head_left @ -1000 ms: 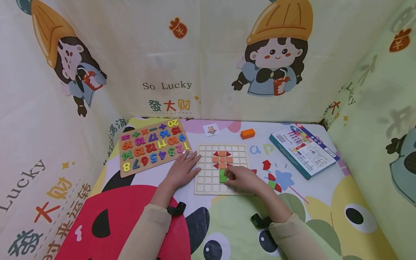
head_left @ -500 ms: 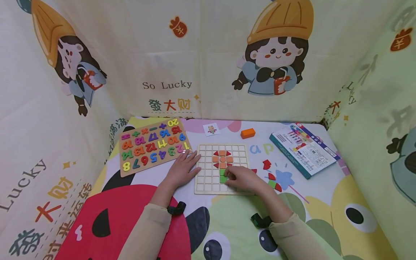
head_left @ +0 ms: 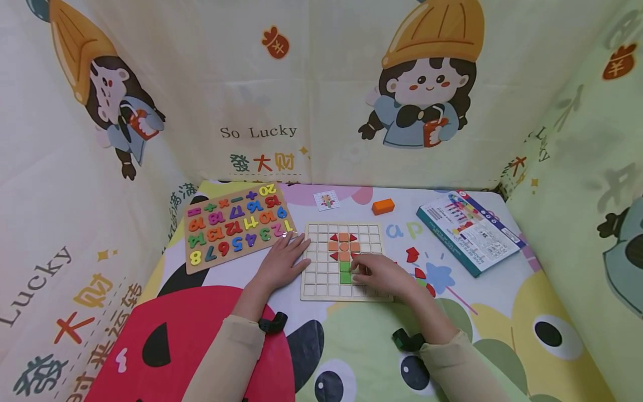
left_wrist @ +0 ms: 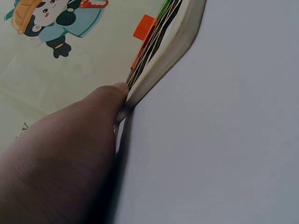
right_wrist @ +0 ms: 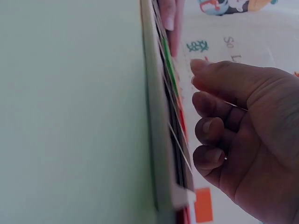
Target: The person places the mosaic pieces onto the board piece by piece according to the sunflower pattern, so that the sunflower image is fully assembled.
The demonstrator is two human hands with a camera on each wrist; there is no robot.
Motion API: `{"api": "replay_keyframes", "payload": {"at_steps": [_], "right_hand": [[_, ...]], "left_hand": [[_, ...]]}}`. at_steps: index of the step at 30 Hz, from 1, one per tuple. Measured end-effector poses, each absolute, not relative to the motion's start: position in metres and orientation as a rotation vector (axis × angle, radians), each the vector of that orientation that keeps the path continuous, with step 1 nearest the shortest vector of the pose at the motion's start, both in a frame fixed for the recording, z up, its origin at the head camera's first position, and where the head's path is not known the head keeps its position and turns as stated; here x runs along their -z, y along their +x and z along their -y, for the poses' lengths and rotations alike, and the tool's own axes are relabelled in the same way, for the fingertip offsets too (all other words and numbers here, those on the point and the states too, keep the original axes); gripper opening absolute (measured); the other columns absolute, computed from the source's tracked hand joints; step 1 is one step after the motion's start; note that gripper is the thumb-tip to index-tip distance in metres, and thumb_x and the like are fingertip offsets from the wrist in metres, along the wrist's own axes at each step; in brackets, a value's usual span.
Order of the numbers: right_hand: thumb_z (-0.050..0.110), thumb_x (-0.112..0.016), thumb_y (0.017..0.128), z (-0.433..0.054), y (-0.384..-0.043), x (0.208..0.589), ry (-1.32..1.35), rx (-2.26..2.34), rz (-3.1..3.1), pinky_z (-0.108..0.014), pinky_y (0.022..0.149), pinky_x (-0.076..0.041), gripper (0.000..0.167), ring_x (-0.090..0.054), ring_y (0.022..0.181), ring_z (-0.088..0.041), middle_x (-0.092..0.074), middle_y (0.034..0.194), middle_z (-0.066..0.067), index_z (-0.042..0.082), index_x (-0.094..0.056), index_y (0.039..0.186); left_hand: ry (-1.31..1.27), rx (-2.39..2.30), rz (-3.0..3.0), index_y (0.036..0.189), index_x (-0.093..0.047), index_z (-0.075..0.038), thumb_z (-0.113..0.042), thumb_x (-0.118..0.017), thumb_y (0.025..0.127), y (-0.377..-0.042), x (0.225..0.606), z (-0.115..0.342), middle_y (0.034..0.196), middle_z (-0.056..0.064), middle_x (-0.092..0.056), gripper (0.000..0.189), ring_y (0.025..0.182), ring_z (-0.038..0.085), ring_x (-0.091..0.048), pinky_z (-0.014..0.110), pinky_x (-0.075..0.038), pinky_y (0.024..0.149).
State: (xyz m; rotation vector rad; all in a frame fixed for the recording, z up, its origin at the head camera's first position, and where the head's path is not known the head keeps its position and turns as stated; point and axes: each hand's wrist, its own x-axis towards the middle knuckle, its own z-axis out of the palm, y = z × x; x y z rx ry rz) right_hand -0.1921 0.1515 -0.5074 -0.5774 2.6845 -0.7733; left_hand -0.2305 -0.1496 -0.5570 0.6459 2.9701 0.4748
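Observation:
My left hand [head_left: 284, 258] lies with fingers spread at the left edge of the wooden grid board [head_left: 315, 290]. In the left wrist view its thumb [left_wrist: 110, 99] presses along the board's side. Over the right part of the grid is my right hand [head_left: 380, 274], fingers curled in, with nothing visible in its grasp. The right wrist view shows its thumb [right_wrist: 224, 77] close to the index fingertip, beside the board. Orange tiles [head_left: 344, 237] and red triangle tiles [head_left: 334, 256] form a flower on the grid. Two green square tiles [head_left: 345, 272] run below it, just left of my right fingertips.
A number puzzle board [head_left: 236, 229] lies at left, touching my left fingers. Behind the grid are a small pattern card [head_left: 327, 200] and an orange block [head_left: 383, 206]. Loose red pieces [head_left: 412, 255] lie right of the grid, with a boxed set [head_left: 469, 231] beyond.
My right hand has drawn slightly right, off the lower green tile, which now shows more fully. My left hand stays in place.

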Motion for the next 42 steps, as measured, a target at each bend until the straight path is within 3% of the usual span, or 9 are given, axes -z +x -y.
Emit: {"api": "replay_keyframes", "payload": {"at_steps": [11, 19, 23, 29, 42], "right_hand": [[0.030, -0.068, 0.094, -0.220, -0.187, 0.487, -0.428, 0.791, -2.725, -0.029, 0.068, -0.046, 0.019, -0.053, 0.082, -0.016, -0.059, 0.086, 0.004, 0.021, -0.065, 0.110], [0.031, -0.067, 0.094, -0.284, -0.174, 0.482, -0.364, 0.771, -2.672, -0.026, 0.066, -0.048, 0.016, -0.054, 0.085, -0.017, -0.060, 0.089, 0.002, 0.019, -0.064, 0.105], [0.034, -0.071, 0.091, -0.304, -0.166, 0.482, -0.346, 0.727, -2.632, -0.027, 0.067, -0.044, 0.023, -0.053, 0.085, -0.017, -0.057, 0.087, 0.001, 0.018, -0.062, 0.104], [0.039, -0.076, 0.085, -0.315, -0.164, 0.493, -0.303, 0.696, -2.538, -0.028, 0.067, -0.038, 0.035, -0.052, 0.083, -0.016, -0.051, 0.081, -0.001, 0.018, -0.056, 0.104], [0.036, -0.065, 0.095, -0.313, -0.180, 0.507, -0.216, 0.694, -2.703, -0.029, 0.067, -0.041, 0.025, -0.052, 0.081, -0.017, -0.058, 0.086, 0.000, 0.019, -0.058, 0.113]], "left_hand": [[0.651, -0.480, -2.967, 0.156, -0.028, -0.033, -0.060, -0.044, 0.098, -0.231, 0.558, 0.150, 0.165, -0.008, -0.023, 0.066, 0.156, 0.023, -0.004, 0.050, -0.011, 0.126], [0.656, -0.478, -2.969, 0.156, -0.028, -0.034, -0.060, -0.045, 0.098, -0.232, 0.558, 0.149, 0.165, -0.008, -0.023, 0.066, 0.156, 0.024, -0.004, 0.051, -0.011, 0.126], [0.644, -0.483, -2.968, 0.156, -0.028, -0.034, -0.061, -0.044, 0.097, -0.232, 0.559, 0.149, 0.165, -0.009, -0.022, 0.067, 0.156, 0.023, -0.003, 0.051, -0.010, 0.126], [0.640, -0.470, -2.973, 0.156, -0.028, -0.033, -0.060, -0.045, 0.098, -0.232, 0.560, 0.149, 0.165, -0.009, -0.022, 0.066, 0.156, 0.023, -0.004, 0.050, -0.009, 0.126], [0.635, -0.474, -2.960, 0.156, -0.027, -0.034, -0.061, -0.043, 0.098, -0.233, 0.561, 0.149, 0.165, -0.010, -0.020, 0.066, 0.156, 0.022, -0.001, 0.050, -0.009, 0.126]]}}
